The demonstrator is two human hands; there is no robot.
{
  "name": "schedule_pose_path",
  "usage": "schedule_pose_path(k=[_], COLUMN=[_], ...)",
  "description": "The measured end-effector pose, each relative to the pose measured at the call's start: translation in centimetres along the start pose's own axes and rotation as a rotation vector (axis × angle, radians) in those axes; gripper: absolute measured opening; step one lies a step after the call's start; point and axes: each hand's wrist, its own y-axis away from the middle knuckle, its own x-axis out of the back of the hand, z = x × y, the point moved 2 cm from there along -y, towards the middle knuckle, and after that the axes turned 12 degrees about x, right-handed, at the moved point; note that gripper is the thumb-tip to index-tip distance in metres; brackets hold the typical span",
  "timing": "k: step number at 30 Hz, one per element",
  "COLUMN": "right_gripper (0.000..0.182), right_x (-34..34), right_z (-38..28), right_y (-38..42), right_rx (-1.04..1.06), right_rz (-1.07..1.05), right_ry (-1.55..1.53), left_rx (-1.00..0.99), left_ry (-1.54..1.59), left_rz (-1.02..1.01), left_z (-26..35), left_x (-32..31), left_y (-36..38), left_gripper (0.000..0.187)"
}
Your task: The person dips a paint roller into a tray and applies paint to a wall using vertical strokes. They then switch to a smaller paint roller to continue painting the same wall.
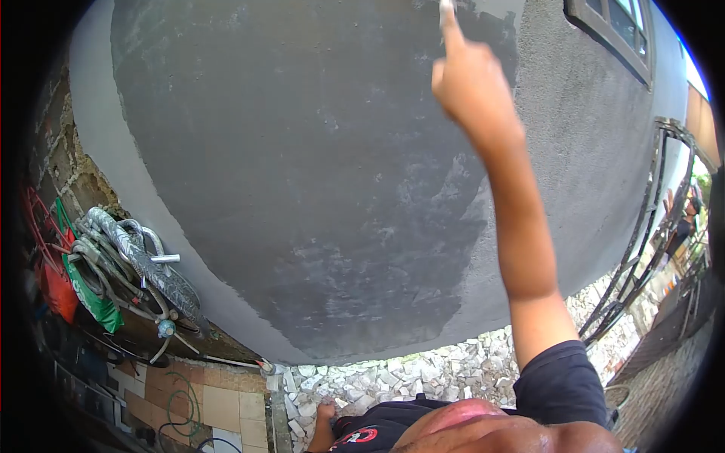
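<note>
My right hand (pixel 476 83) is raised at the upper right, in front of a wall (pixel 302 151) with a dark grey coated area. Its index finger stretches up toward the top edge, with a whitish tip, and the other fingers are curled in. Whether the fingertip touches the wall cannot be told. Low in the view, my left hand (pixel 325 410) hangs beside my dark shirt, small and partly seen, and its fingers are too unclear to read.
Hoses and a tyre (pixel 151 264) hang at the left beside red and green bags (pixel 94 298). Broken stone (pixel 393 377) covers the ground by the wall. A metal gate (pixel 642 234), a window (pixel 615 26) and a distant person (pixel 683 226) are at the right.
</note>
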Motion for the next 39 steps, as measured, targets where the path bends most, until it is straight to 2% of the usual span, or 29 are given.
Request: schedule_pose_path(k=[2,3,5,6,8,10,12,14,16,18,21,24,26,28,29,30,32,33,34,36,37,39], right_gripper=[0.077,0.076,0.076,0.075,0.074,0.078,0.077,0.074,0.074,0.073,0.074,0.075,0.076,0.078,0.062,0.062,0.079,0.082,0.084,0.083,0.083,0.081], right_x=[-1.3,-1.0,-0.8,-0.6,0.7,3.1,3.3,2.2,1.8,1.5,1.2,1.1,2.3,4.2,2.4,1.0,-0.9,-2.2,-3.4,-4.7,-4.9,-4.3], right_z=[-1.1,-1.8,-2.0,-1.7,-1.0,-0.6,-0.5,-1.1,-1.8,-2.3,-2.6,-1.6,-1.2,-1.5,-0.9,-0.9,-1.8,-2.5,-2.8,-2.7,-2.5,-1.6], right_y=[4.3,5.2,5.1,4.0,1.1,-2.0,-1.7,0.6,3.1,5.0,6.0,4.2,2.3,0.4,0.8,1.9,5.3,7.2,8.6,8.9,8.3,5.9], right_rx=[-0.046,-0.095,-0.152,-0.113,-0.076,-0.180,-0.162,-0.052,-0.045,-0.133,-0.133,-0.100,-0.082,-0.152,-0.178,-0.176,-0.070,-0.081,-0.121,-0.173,-0.172,-0.089], right_rz=[-0.024,-0.071,-0.110,-0.056,-0.001,-0.136,-0.137,-0.013,-0.020,-0.136,-0.142,-0.083,-0.034,-0.174,-0.202,-0.204,-0.032,-0.052,-0.104,-0.128,-0.124,0.015], right_ry=[-0.008,-0.044,-0.079,-0.097,-0.111,-0.095,-0.116,-0.061,-0.051,-0.112,-0.112,-0.110,-0.102,-0.177,-0.126,-0.126,-0.104,-0.037,-0.054,-0.078,-0.086,-0.099], left_rx=[-0.152,-0.157,0.011,0.008,-0.028,-0.004,0.029,0.005,-0.046,-0.081,0.015,0.010,0.060,0.109,-0.013,-0.135,-0.066,0.001,0.001,0.043,0.044,-0.038], left_ry=[-0.214,-0.213,0.081,0.073,0.104,0.070,0.040,0.061,0.117,-0.003,-0.010,-0.012,-0.079,-0.143,-0.109,-0.070,0.026,0.120,0.130,-0.068,-0.062,0.122], left_rz=[0.019,0.016,-0.276,-0.269,0.014,-0.022,-0.063,-0.080,-0.026,0.045,0.046,0.078,0.072,0.069,0.088,0.103,0.050,0.004,-0.002,0.024,0.030,-0.061], left_z=[-3.1,-3.0,-3.8,-4.4,-5.0,-4.6,-4.7,-4.3,-4.2,-3.8,-5.5,-6.7,-7.2,-7.7,-7.7,-7.8,-7.7,-7.7,-7.2,-7.1,-7.2,-7.5], left_x=[0.2,-0.2,-0.5,0.0,1.1,2.4,2.7,3.1,3.4,3.3,2.4,2.4,2.6,2.9,2.7,2.3,1.4,0.9,0.6,0.6,0.5,0.7], left_y=[-3.0,-2.3,-1.9,-2.0,-1.9,-2.1,-2.8,-3.0,-3.0,-0.4,-2.0,-1.3,-1.0,-1.4,-1.5,-1.7,-1.7,-2.0,-1.8,-1.4,-1.3,-1.0], left_gripper=[0.047,0.047,0.027,0.027,0.026,0.032,0.038,0.044,0.049,0.054,0.061,0.067,0.068,0.069,0.067,0.065,0.064,0.062,0.062,0.056,0.056,0.054])
